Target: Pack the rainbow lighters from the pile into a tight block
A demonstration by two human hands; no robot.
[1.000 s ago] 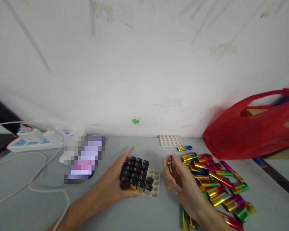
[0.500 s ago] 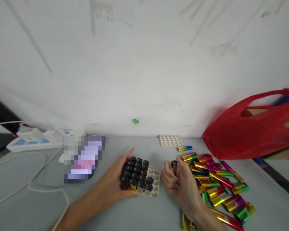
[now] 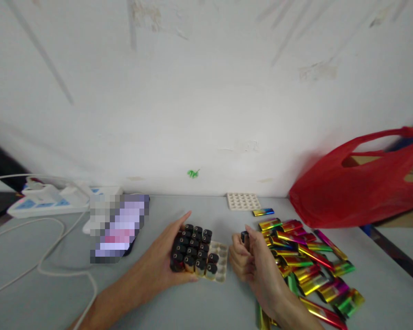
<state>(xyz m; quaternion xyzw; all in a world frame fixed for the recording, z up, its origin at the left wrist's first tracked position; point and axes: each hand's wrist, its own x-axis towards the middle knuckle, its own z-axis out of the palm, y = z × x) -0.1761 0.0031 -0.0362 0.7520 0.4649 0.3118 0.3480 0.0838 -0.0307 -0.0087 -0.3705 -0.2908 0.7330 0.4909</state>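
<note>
A white grid tray (image 3: 221, 263) lies on the table, its left part filled with upright black-topped pieces (image 3: 192, 251) that look like lighters. Cells along the tray's right side show bare. My left hand (image 3: 174, 256) is closed around the left end of this group, thumb and fingers on opposite sides. To the right of the tray, my right hand (image 3: 249, 254) is curled shut on a similar black-topped lighter (image 3: 244, 236); only its top shows and the fingers hide the rest. Shiny multicoloured metallic sleeves (image 3: 315, 282) lie heaped beside that hand.
Against the wall stands a second white grid tray (image 3: 243, 201), with a blue-gold sleeve (image 3: 263, 212) before it. A red plastic bag (image 3: 333, 192) sits at the right. On the left are a phone (image 3: 124, 227), a power strip (image 3: 51, 206) and a loose white cable (image 3: 72, 272).
My right hand has turned slightly and moved a little left, with the lighter's top tilting in its grip. My left hand and the filled tray hold nearly still.
</note>
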